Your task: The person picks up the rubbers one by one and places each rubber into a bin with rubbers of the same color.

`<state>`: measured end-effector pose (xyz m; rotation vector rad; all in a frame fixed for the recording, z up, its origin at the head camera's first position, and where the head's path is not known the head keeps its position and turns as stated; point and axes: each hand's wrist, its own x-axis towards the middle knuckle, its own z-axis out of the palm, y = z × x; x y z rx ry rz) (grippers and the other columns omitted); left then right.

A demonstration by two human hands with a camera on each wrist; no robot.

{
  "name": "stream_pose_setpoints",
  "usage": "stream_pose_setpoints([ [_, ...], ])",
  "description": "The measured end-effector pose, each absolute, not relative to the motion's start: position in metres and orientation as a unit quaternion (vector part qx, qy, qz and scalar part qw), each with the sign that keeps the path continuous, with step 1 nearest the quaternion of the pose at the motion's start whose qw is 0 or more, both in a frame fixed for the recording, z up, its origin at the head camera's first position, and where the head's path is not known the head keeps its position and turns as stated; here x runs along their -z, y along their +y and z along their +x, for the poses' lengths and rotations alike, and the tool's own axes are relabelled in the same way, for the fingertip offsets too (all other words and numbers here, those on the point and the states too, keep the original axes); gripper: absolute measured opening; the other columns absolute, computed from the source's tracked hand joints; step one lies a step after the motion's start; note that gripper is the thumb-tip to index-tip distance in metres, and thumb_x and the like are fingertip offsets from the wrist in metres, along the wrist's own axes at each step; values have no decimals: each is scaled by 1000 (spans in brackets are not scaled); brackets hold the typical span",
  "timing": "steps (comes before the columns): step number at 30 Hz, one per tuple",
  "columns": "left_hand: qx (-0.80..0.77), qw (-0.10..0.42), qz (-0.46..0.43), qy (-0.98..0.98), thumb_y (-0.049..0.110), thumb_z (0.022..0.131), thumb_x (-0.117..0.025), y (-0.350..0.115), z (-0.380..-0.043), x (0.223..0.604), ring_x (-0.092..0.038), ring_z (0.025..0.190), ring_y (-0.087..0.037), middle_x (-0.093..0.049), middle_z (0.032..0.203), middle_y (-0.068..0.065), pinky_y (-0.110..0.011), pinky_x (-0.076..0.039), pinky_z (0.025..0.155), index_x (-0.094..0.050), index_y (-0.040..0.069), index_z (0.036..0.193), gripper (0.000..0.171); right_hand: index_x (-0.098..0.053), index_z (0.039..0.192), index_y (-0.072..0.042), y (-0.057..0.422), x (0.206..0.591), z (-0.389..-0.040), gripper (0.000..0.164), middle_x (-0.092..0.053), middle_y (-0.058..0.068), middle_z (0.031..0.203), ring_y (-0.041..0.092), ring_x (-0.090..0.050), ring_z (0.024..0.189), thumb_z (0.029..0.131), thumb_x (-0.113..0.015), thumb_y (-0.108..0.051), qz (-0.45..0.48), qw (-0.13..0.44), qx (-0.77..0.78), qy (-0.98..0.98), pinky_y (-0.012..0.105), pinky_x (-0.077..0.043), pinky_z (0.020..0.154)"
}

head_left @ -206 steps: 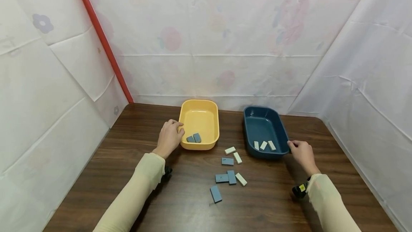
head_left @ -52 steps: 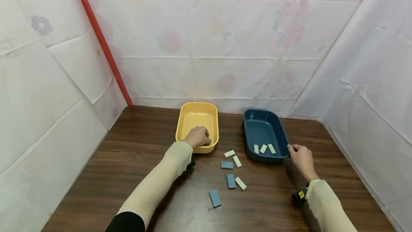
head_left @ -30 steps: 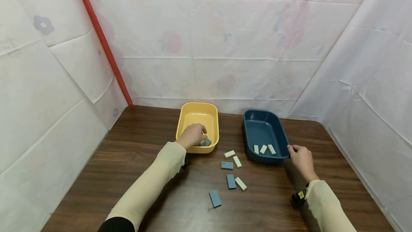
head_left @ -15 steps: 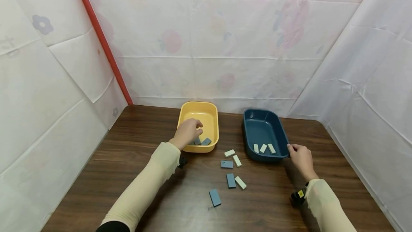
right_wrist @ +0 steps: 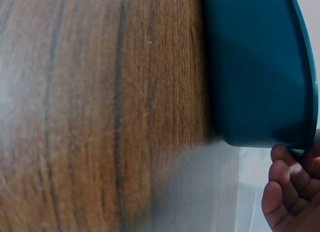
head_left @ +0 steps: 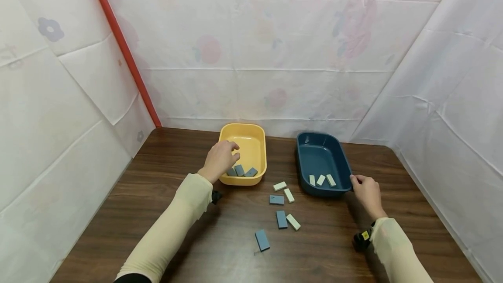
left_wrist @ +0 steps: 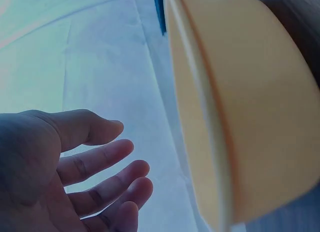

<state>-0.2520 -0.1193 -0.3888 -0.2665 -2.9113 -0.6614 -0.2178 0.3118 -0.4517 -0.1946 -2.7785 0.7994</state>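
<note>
My left hand [head_left: 220, 160] hovers over the left rim of the yellow tray [head_left: 257, 154], its fingers loosely bent with nothing between them; the left wrist view shows the fingers [left_wrist: 107, 154] apart from the tray wall. Three blue-grey blocks [head_left: 239, 170] lie in that tray's near end. My right hand [head_left: 367, 193] pinches the near right corner of the dark blue tray [head_left: 320, 154], thumb and fingers around its rim in the right wrist view. Inside it are three white blocks [head_left: 330, 181].
Between and in front of the trays, three blue-grey blocks, one a lone block [head_left: 262, 240] nearest me, and three white blocks [head_left: 293, 222] lie on the wooden table [head_left: 314, 257]. White patterned cloth [head_left: 243, 47] walls the table at the back and sides.
A blue-grey block from the table now lies in the yellow tray, let go by my left hand. That hand has drawn back left and up. My right hand has kept its grip.
</note>
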Motion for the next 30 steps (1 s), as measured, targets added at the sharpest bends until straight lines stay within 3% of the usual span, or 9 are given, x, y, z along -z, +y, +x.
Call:
stream_pose_setpoints([
  [18,225,57,-27,-972,21,95,-58,-157,-252,412,-61,110,-39,-67,123,-18,-48,-51,89,-65,0,124,37,-70,108,9,310,453,-220,38,-71,23,88,29,-62,74,101,-50,-22,-76,123,-277,-950,33,-45,61],
  [20,227,59,-25,-972,20,96,-57,-159,-252,414,-65,98,-35,-69,118,-18,-43,-53,79,-65,-1,125,37,-70,108,9,309,453,-220,38,-71,24,89,29,-63,74,101,-50,-22,-76,124,-276,-950,35,-46,62],
  [22,234,63,-24,-970,19,96,-56,-161,-252,417,-65,78,-29,-72,101,-17,-37,-52,65,-68,-2,119,33,-70,108,9,309,453,-220,38,-71,25,91,30,-63,75,101,-50,-22,-75,125,-276,-950,36,-47,63],
  [25,249,65,-24,-966,17,96,-55,-164,-251,420,-53,54,-19,-66,73,-11,-27,-41,50,-70,-2,109,27,-70,108,10,310,453,-220,38,-71,25,93,32,-64,77,101,-50,-22,-75,125,-275,-950,39,-48,64],
  [27,253,68,-23,-965,15,96,-55,-166,-251,423,-48,48,-16,-61,65,-7,-25,-37,47,-71,-1,106,25,-70,108,9,310,453,-220,38,-71,25,93,32,-64,77,101,-49,-23,-75,124,-275,-951,40,-48,65],
  [30,251,76,-23,-965,12,96,-54,-167,-251,427,-47,49,-15,-65,70,-8,-24,-36,47,-70,-1,113,27,-69,109,9,310,453,-221,39,-71,25,93,31,-64,77,101,-49,-23,-76,122,-273,-951,39,-48,65],
])
